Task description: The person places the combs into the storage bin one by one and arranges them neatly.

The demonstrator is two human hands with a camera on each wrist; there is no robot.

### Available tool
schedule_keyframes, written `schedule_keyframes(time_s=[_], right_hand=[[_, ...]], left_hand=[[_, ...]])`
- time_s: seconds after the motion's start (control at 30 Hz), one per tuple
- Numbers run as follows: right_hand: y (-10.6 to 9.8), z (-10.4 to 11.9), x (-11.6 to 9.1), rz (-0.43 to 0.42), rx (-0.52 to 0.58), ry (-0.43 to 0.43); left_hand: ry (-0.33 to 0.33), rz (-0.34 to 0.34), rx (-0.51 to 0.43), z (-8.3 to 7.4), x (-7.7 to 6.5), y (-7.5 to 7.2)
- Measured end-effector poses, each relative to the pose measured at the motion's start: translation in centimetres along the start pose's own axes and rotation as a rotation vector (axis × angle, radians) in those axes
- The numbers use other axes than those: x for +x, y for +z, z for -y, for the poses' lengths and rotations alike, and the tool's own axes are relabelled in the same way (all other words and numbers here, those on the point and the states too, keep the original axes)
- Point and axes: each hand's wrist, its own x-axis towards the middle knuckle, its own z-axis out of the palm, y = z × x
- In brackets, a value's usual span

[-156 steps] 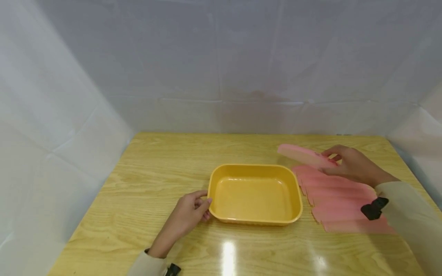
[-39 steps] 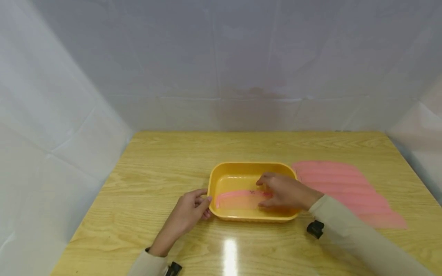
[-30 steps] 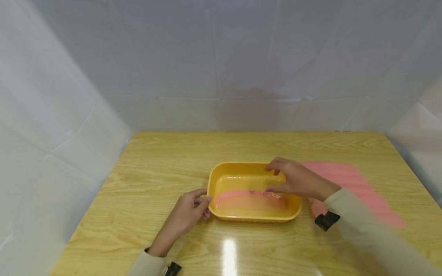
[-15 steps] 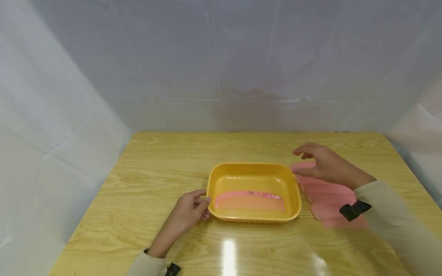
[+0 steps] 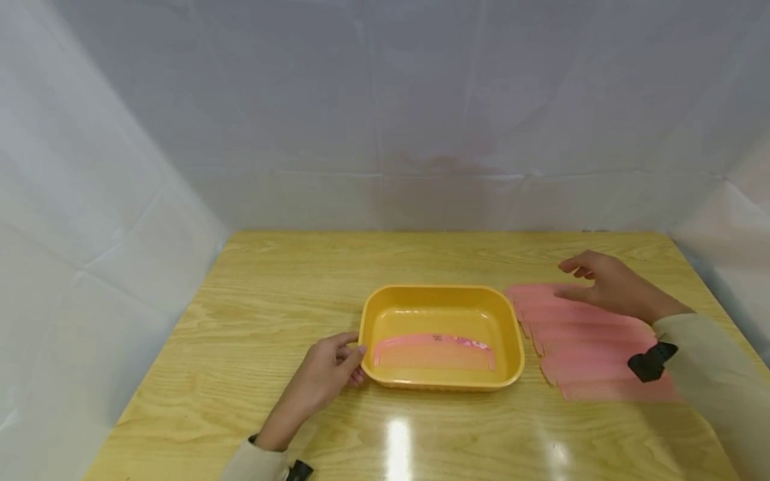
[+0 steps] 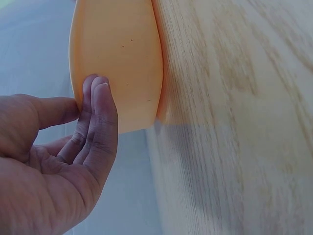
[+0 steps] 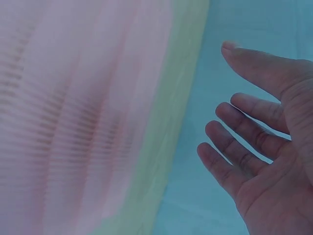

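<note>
A yellow plastic basin (image 5: 442,314) stands on the table. My left hand (image 5: 321,372) holds its left end, thumb at the rim and other fingers (image 6: 105,105) against the outer wall. Inside the basin, towards its front side, lies a pink comb (image 5: 436,341) with a floral print near its right end. Several more pink combs (image 5: 586,334) lie overlapped in a fanned row right of the basin. Over the back part of that row is my right hand (image 5: 619,286), thumb and fingers spread apart with nothing between them. The right wrist view shows the comb teeth (image 7: 83,122) blurred.
The wood-grain table (image 5: 277,280) has white sheeting (image 5: 301,120) behind it and on both sides. Its back edge runs behind the basin and the combs. Light glares on the tabletop in front of the basin.
The right hand brought a comb from the row into the basin and let go of it. It then moved back right, over the comb row. The left hand stayed at the basin.
</note>
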Motion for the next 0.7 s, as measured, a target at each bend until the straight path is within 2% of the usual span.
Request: schedule_keyframes(time_s=[0.43,0.7], right_hand=[[0.3,-4.4,-0.2,0.078,0.005,0.077],[1.2,-6.2,-0.1,0.099,-0.001,0.048]], left_hand=[[0.016,0.004,0.018,-0.1,0.0,-0.1],[0.017,0.004,0.025,0.0,0.1,-0.1]])
